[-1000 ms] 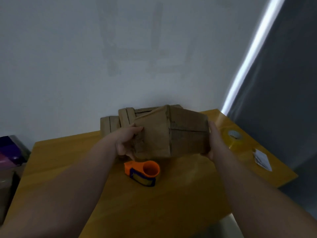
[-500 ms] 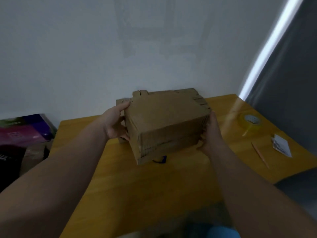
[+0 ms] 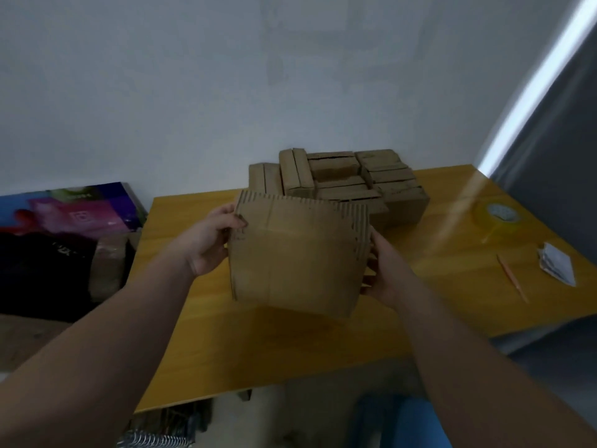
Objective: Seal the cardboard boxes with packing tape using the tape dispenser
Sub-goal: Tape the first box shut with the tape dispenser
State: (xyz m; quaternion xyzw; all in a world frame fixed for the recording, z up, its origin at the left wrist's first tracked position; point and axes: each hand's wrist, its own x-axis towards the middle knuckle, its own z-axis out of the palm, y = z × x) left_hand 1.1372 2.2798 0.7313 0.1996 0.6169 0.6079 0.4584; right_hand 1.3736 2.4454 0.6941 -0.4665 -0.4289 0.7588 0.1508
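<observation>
At the nine o'clock edge of the view, off the worktop (image 3: 200, 334), a glossy purple and pink package (image 3: 74, 211) lies on dark items beside the wall. The yellow wooden worktop spans the middle of the view from there to the three o'clock side.

The left hand (image 3: 210, 244) comes in from seven o'clock and grips the left side of a cardboard box (image 3: 297, 253), thumb on the near face by the upper corner, the other fingers hidden behind the box. The box is held up above the worktop at the centre of the view, its broad near face toward the camera and the corrugated edges showing along its top and right side. The right hand (image 3: 381, 270) comes in from five o'clock and clasps the box's right side, fingers curled around the edge.

Toward twelve o'clock from the held box, a stack of cardboard boxes (image 3: 349, 185) sits on the worktop against the wall.

Toward three o'clock, a roll of clear tape (image 3: 497, 216) lies flat on the worktop. Nearer the camera from it lie a thin orange stick (image 3: 513, 279) and, at the right edge, a crumpled paper (image 3: 557, 265).
</observation>
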